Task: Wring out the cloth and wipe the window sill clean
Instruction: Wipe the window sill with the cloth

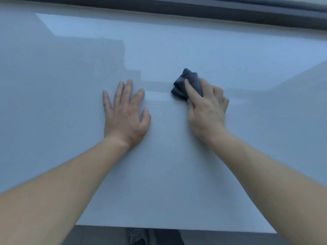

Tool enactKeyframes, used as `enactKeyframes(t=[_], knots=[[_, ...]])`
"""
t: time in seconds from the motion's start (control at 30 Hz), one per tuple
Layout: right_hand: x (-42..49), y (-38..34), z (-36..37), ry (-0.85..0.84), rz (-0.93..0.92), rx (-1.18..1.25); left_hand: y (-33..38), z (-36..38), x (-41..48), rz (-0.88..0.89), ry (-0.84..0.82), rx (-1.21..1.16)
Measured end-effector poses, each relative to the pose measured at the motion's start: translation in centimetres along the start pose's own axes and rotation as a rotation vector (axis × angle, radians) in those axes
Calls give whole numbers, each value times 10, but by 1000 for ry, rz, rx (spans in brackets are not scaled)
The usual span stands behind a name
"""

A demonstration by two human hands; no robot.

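A wide, pale, glossy window sill (70, 68) fills the view. My right hand (207, 110) holds a small bunched dark grey cloth (187, 82) against the sill, with the thumb and fingers curled over it. Only the far part of the cloth shows past my fingers. My left hand (126, 114) lies flat on the sill to the left of the cloth, fingers spread and straight, holding nothing. A faint damp streak runs across the sill between the two hands.
A dark window frame (212, 13) runs along the far edge of the sill. The sill's near edge (177, 228) is at the bottom, with dark floor and a shoe (138, 236) below it. Reflections of buildings lie on the sill's surface.
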State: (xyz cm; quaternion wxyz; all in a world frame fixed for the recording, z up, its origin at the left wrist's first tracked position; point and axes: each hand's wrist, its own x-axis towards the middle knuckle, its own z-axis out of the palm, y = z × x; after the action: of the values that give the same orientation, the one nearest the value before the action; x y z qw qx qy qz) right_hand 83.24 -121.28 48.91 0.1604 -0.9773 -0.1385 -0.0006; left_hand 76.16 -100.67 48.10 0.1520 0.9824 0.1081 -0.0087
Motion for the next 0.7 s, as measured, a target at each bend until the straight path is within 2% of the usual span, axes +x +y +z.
enactKeyframes(t=[0.07,0.13,0.17,0.27,0.3,0.33,0.4,0.5,0.57,0.67,0.7], knots=[[-39,-9,2,-86,-232,-16,-1,-1,-1,7,23,-42],[-42,3,-2,-119,-305,-60,-2,-2,-1,3,44,-99],[-33,11,-4,-94,-236,-77,-2,-2,-2,1,54,-118],[-8,17,-7,23,129,-43,-4,-4,-4,19,62,-162],[-13,7,-5,31,188,-25,-5,-6,-4,28,43,-195],[-26,-4,-2,32,170,-21,-5,-9,-4,35,13,-242],[-64,-23,3,-7,-51,-40,-8,-18,-8,64,-61,-316],[-94,-17,1,-105,-281,-64,-14,-30,-39,142,-47,-225],[-79,-6,-4,-55,-181,-78,-18,-30,-73,166,-6,-173],[-66,-8,-1,56,193,-25,-25,-21,-123,162,-24,-118],[-74,-19,2,80,231,-5,-28,-17,-136,159,-37,-101]])
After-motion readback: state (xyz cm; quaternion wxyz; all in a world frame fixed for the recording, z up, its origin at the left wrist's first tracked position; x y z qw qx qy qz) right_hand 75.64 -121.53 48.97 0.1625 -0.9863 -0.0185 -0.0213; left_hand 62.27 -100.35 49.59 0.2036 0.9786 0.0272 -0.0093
